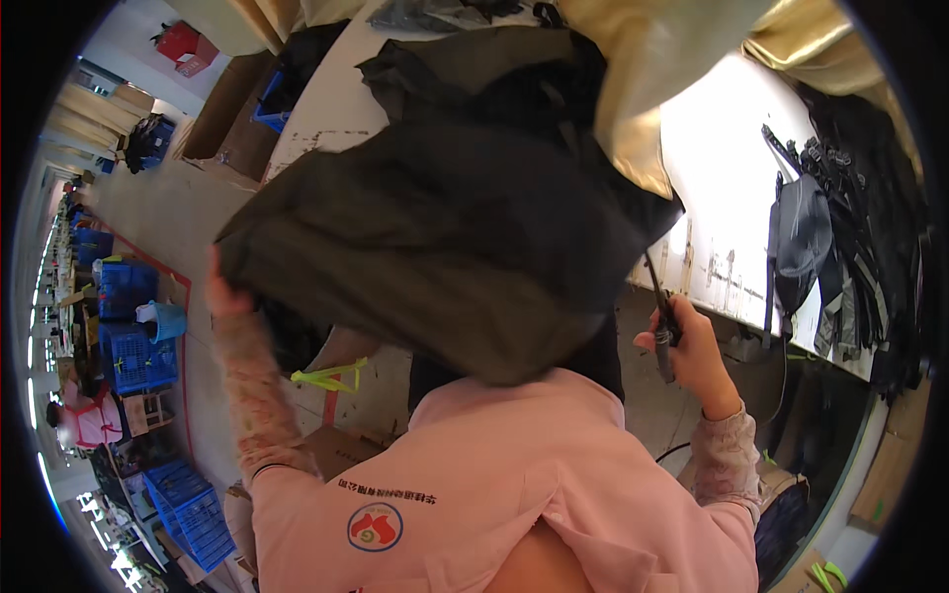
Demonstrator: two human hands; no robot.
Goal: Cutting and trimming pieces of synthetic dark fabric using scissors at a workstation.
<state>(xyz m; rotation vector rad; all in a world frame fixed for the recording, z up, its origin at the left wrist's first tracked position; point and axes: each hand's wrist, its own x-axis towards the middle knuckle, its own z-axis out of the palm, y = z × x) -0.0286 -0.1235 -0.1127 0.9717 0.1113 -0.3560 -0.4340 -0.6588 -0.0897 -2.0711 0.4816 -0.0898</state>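
A large black fabric bag [425, 237] fills the middle of the view, partly over the white table and partly over my lap. At its left edge my left hand [229, 292] grips the cloth; the fingers are partly hidden behind it and slightly blurred. Off the bag's right lower corner, my right hand [692, 346] is closed around a narrow black strap-like piece [665, 361]. The strap runs up toward the bag's corner and its short end hangs below my fingers. Whether a buckle is on it I cannot make out.
On the white table [707, 128] at right lie a black pouch [803, 225] and several black straps [855, 287]. Gold cloth [682, 49] drapes over the far side. Blue crates [138, 356] line the left, near a cardboard box [232, 119]. A yellow-green strap [331, 376] hangs below the bag.
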